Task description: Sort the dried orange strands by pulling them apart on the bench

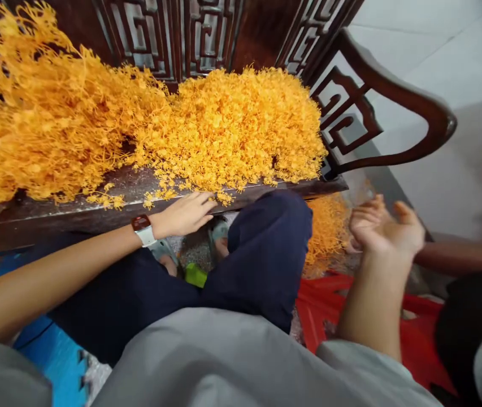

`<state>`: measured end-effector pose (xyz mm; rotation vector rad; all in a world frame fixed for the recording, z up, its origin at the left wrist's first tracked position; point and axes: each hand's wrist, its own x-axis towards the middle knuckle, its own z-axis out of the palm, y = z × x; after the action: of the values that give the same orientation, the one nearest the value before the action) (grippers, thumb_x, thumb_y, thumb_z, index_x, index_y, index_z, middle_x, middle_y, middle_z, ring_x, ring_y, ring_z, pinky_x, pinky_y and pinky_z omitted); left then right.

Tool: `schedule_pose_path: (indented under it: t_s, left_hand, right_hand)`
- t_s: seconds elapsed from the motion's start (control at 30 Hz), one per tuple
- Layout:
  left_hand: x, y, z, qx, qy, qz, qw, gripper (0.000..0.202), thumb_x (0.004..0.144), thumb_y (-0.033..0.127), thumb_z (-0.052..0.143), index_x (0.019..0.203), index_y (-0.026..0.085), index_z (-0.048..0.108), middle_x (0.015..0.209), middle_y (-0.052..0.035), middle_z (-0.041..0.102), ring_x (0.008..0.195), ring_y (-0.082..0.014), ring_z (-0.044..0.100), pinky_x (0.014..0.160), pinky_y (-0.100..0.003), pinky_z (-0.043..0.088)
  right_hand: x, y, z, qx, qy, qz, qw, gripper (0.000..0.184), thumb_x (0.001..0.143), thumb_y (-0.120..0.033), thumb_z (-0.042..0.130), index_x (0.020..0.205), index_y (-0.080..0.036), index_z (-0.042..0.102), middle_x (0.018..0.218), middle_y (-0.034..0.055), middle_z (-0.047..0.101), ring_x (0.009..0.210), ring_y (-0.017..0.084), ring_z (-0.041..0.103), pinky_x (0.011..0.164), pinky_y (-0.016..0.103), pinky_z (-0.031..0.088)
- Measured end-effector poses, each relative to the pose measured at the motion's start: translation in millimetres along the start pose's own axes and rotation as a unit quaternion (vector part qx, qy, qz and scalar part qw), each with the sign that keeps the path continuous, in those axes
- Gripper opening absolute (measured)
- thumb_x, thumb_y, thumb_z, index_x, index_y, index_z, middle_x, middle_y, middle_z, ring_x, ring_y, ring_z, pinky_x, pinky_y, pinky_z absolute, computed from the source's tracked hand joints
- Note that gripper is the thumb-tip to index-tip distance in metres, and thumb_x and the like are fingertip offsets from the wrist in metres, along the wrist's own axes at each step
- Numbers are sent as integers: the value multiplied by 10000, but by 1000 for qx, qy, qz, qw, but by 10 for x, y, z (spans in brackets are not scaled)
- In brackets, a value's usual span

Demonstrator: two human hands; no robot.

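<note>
Grey shirt [207, 356] at bottom; nearly flat left hand [185, 215] and half-curled right hand [387, 229], seemingly empty. Best scooped from underneath: probably light, tangly yellow flowers [241, 124], upper left.

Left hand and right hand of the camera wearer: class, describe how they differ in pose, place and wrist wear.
The left hand shows its back, fingers extended; the right hand appears palm up, fingers curled.
The left hand is at the bench's front edge; the right hand is raised off to the side.
The left wrist wears a watch; the right wrist is bare.
Both are gloveless.
</note>
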<state>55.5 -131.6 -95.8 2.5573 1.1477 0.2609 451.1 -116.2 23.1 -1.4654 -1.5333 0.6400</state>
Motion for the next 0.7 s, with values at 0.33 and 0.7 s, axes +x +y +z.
schedule_pose_path:
  t_s: [0.33,0.7]
  left_hand:
    - [345,-266,637,127,65,69,987,804,998,587,658,1612,93,504,1653,-256,481,1453,-391,550,1201,-545,369]
    - [291,-221,364,169,126,114,971,419,1082,498,547,1293,179,718,1452,-165,686,1249,-291,655,1093,-453,413]
  right_hand:
    - [798,-583,1292,-35,-448,-130,884,288,946,-453,706,1113,-225,765,916,71,756,773,181,676,745,373,514]
    - [1442,-1214,3377,-270,-416,-356,792,401,1069,-316,486,1418,-162,610,1116,135,767,1000,239,673,869,357,478]
